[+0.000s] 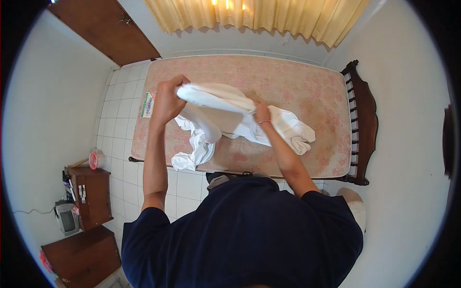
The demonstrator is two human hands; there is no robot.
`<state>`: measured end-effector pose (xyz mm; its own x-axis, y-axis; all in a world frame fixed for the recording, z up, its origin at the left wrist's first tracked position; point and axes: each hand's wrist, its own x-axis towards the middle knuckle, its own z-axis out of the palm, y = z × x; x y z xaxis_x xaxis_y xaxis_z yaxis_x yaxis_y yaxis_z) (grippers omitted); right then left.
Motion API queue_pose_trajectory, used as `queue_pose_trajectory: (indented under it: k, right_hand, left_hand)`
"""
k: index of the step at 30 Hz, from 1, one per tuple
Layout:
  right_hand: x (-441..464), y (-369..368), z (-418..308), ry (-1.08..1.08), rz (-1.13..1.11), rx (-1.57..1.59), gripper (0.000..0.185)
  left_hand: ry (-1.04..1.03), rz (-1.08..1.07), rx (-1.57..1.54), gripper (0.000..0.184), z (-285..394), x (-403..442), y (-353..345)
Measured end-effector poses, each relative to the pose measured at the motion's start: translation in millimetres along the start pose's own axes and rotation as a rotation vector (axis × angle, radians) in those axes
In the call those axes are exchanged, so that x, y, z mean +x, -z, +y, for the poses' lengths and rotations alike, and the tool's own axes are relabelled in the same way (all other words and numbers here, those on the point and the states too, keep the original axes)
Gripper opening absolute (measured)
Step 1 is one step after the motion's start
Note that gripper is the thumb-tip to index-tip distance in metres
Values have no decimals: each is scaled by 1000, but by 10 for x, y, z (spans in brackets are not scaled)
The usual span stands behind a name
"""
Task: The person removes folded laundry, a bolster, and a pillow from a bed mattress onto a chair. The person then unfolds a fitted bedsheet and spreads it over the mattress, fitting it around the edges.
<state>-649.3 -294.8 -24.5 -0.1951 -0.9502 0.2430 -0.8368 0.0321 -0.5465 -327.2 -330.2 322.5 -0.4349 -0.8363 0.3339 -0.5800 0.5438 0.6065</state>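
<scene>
White bedsheet [216, 99], seemingly one though the folds hinder counting, lies bunched mid-mattress, with a stretch lifted between two hands. The left hand [170, 100] is closed on a raised end; the right hand [261, 113] grips a gathered part further along. Handling looks early: the cloth is picked up and partly drawn out, while a crumpled tail by the near edge and a heap beside the right forearm remain unopened. Beneath lies one floral mattress [302, 79] bearing one printed label [148, 104]; beyond are one yellow curtain [259, 19] and one wooden door [103, 29].
</scene>
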Motion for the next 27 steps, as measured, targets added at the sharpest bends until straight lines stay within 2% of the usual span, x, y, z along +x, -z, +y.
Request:
queue_pose_trajectory:
  k: [1, 2, 3, 4, 5, 6, 8, 9, 11, 12, 14, 15, 16, 17, 19, 20, 21, 22, 23, 25, 27]
  right_hand:
    - [58, -35, 494, -135, -99, -85, 35]
    - [88, 323, 614, -203, -54, -126, 39]
    - [129, 563, 868, -208, 9, -225, 36]
    - [172, 872, 1001, -359, 45, -215, 33]
    - [248, 896, 1534, -387, 114, -280, 29]
    - [312, 1216, 1566, -507, 172, -202, 29]
    - [415, 1753, 1483, -593, 227, -216, 32]
    - [492, 1994, 1410, -651, 280, -217, 34]
    - [660, 2257, 1510, -711, 341, -219, 36]
    - [766, 2374, 1781, -739, 347, -226, 36]
    - [947, 2568, 2051, -772, 363, -234, 36]
    - [1049, 2675, 2091, -980, 362, 303, 35]
    - [1101, 2758, 2097, -1142, 336, 856, 35]
    - [1152, 2842, 1973, -1138, 344, 856, 35]
    - [1298, 3006, 1703, -796, 376, 1134, 36]
    - [1427, 3063, 1809, -789, 382, 1134, 36]
    - [1645, 3134, 2011, -586, 417, 1220, 38]
    - [1857, 3188, 2117, -375, 449, 1297, 41]
    - [2010, 3346, 2012, -302, 483, 1252, 42]
    - [2219, 3839, 1548, -186, 593, 1193, 43]
    - [2291, 4293, 1163, -54, 682, 1223, 43]
  left_hand:
    - [-23, -140, 73, 18, -107, -42, 67]
    - [79, -264, 227, 16, -285, -95, 78]
    - [80, -261, 226, 16, -448, -151, 27]
    - [167, -162, 401, 14, -613, -215, -63]
    - [254, -64, 574, 13, -818, -290, -170]
    - [255, -64, 570, 13, -1120, -355, -304]
    - [479, 104, 728, 13, -1864, -511, -612]
    - [478, 106, 725, 13, -2211, -607, -757]
    - [770, 130, 665, 18, -2808, -744, -1014]
    - [766, 130, 661, 18, -2982, -770, -1105]
    - [1085, 193, 567, 20, -3300, -751, -1253]
    - [1074, 196, 561, 20, -3597, -651, -1316]
    - [1240, 155, -167, 21, -3931, -528, -1363]
    - [1303, 97, -913, 24, -4114, -341, -1384]
    - [806, -77, -1345, 23, -3955, 225, -1256]
    - [737, 12, -1356, 23, -3694, 580, -1133]
    - [668, 100, -1364, 23, -3471, 960, -1022]
    - [491, 4, -1438, 23, -3561, 1381, -891]
    - [313, -92, -1502, 29, -3659, 1730, -769]
    - [146, 159, -1476, 34, -3021, 2279, -360]
    - [103, 366, -1417, 40, -2302, 2486, 83]
